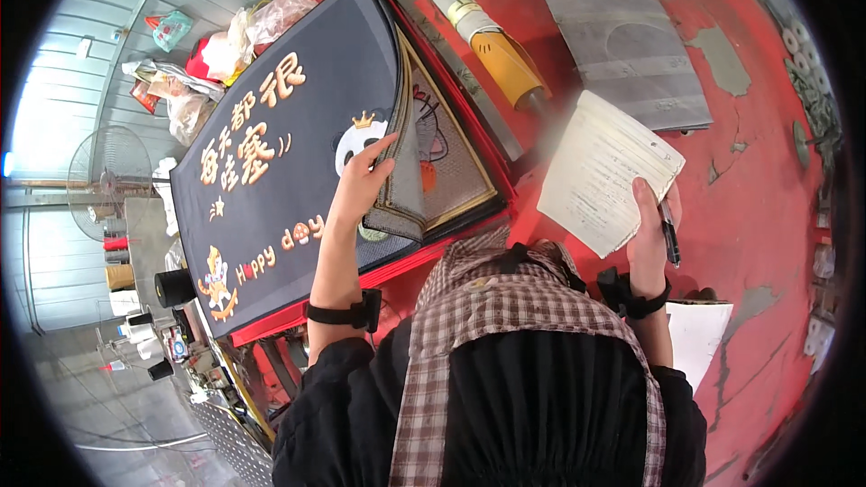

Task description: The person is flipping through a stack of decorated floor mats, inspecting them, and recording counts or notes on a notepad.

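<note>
A dark floor mat with orange lettering and a printed panda lies on top of a stack at the left. My left hand pinches its right edge, which curls back and shows a grey underside. Beneath that edge appears another mat with a gold border and a cartoon print. Off to the right, my right hand grips an open notebook with handwritten lines by its lower right corner. A black pen is tucked in the same hand, beside the notebook. Both wrists wear black straps.
Beyond the stack stands a rolled orange and yellow mat. Grey sheets lie on the worn red floor. Plastic bags line the wall behind the stack. A fan and thread spools are at the left.
</note>
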Motion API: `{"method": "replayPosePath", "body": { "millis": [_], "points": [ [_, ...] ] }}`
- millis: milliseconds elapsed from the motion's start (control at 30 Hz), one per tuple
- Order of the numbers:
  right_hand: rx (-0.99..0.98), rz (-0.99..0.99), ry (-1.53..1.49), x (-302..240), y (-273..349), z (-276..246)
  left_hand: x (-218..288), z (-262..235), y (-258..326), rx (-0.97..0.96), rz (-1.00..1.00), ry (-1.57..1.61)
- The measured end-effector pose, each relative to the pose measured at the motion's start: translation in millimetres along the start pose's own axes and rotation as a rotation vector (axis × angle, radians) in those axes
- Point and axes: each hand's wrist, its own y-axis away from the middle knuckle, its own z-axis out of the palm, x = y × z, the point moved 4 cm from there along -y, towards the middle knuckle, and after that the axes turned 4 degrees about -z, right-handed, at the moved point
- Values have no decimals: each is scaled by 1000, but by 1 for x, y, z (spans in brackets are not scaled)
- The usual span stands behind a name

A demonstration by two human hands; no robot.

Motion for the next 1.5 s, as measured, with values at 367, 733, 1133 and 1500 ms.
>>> {"method": "replayPosePath", "body": {
  "millis": [367,733,1133,1500],
  "points": [
    [1,72,-21,5,4,-29,3,-35,36,204,-172,-332],
    [-147,91,-34,4,-11,9,-84,-238,327,873,-315,-364],
    [-297,118,-65,43,-25,139,-334,-168,426,818,-1050,425],
    [-382,124,-147,33,-14,186,-170,-156,241,977,-825,-441]
  ]
}}
